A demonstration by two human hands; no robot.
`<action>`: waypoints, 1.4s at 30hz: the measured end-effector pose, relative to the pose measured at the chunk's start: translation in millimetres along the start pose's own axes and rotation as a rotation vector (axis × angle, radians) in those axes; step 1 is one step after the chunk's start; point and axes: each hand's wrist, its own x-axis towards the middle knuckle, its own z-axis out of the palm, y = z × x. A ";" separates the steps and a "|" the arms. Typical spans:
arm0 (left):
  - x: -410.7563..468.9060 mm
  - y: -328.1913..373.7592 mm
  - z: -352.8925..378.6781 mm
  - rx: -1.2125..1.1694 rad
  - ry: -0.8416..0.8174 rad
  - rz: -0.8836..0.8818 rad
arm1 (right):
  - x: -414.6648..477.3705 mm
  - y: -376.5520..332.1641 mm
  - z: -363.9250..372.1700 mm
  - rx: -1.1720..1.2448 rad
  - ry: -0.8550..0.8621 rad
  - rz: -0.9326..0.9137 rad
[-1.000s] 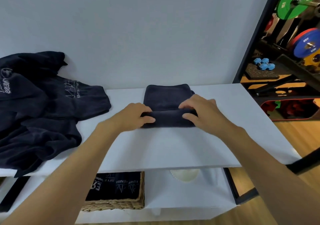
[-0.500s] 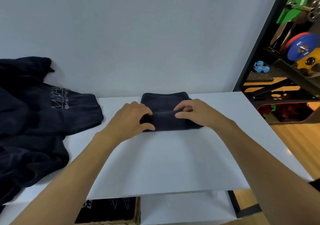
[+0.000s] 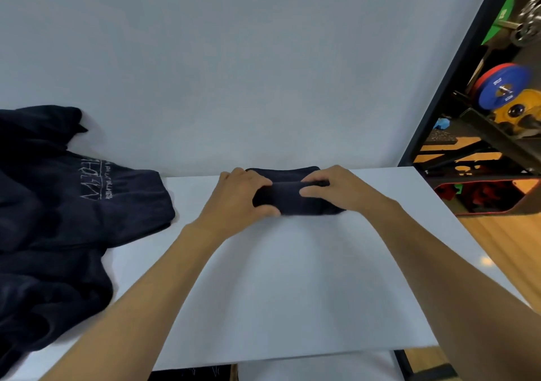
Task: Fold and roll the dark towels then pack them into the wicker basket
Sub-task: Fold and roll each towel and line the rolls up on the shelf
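- Rolled towel (image 3: 295,197) is lying near the table's (image 3: 292,292) back edge.
- Left hand (image 3: 237,199) is gripping its left end, right hand (image 3: 336,190) its right end, fingers curling over.
- Unfolded dark towels (image 3: 58,219) are lying heaped at the left edge.

The 2 hands meet at the roll (image 3: 292,200), with the left forearm (image 3: 152,287) and right forearm (image 3: 424,257) stretched forward towards it. The left hand (image 3: 234,202) curls round the roll's left end, thumb on its near side. The right hand (image 3: 339,190) grips its right end, fingers hooked over its top, thumb pointing left.
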 end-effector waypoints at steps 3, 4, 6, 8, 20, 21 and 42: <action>9.2 -8.1 3.3 -0.044 -0.081 -0.062 | 8.4 -4.2 -2.2 -0.041 0.041 0.009; 17.1 -10.6 0.9 -0.110 -0.119 -0.097 | 6.9 -7.5 -2.1 -0.135 0.115 -0.024; 35.3 -18.3 -5.0 -0.241 -0.227 -0.193 | -3.7 -14.3 1.7 -0.379 0.278 -0.180; 52.5 -29.8 -7.7 -0.304 -0.350 -0.251 | -11.7 -16.1 10.9 -0.539 0.286 -0.272; 62.7 -18.7 18.1 0.212 -0.109 0.067 | 55.1 -15.1 -12.0 -0.328 -0.015 -0.065; 66.6 -20.9 18.1 0.186 -0.123 0.037 | 52.1 -17.1 -8.4 -0.389 0.010 -0.103; 36.6 52.2 37.0 -0.650 -0.059 -0.501 | 18.0 -28.9 -4.1 -0.141 0.073 0.178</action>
